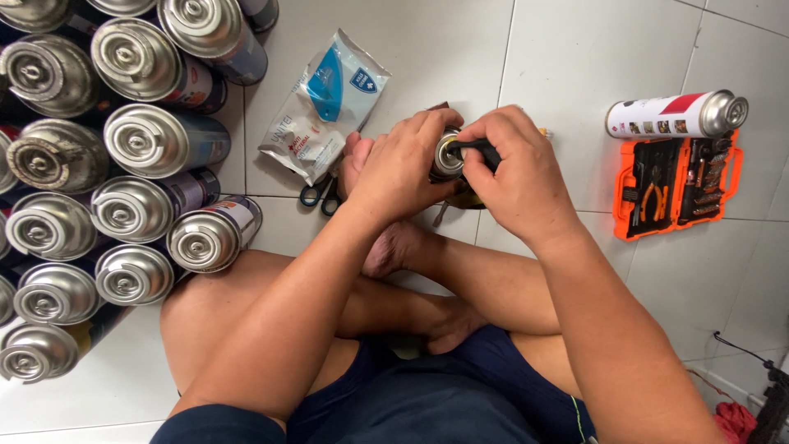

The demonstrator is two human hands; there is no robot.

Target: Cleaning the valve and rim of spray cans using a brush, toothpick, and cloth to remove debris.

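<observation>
Both hands grip one small metal can (447,156), held just above the person's crossed legs, near the middle of the view. Left hand (400,164) is wrapped tight around the can's side. Right hand (518,173) is closed on a thin black tool (475,148), and the tip of that tool rests on the can's shiny top, right by the little valve in the middle.

It looks like the step in hand is working at the valve on top of the can. I think the next move needs a still left hand and a careful, gentle push or turn from the right, so the tip does not slip off the round top.

At about 9 o'clock from the hands stands a big bunch of gas cans (131,140), tops facing up. At 11 o'clock lies a white and blue packet (325,103), with scissors (322,196) just below it. At 3 o'clock an open orange tool case (675,185) sits on the white tile floor (575,57), and a white and red can (678,115) lies on its side just above the case.
</observation>
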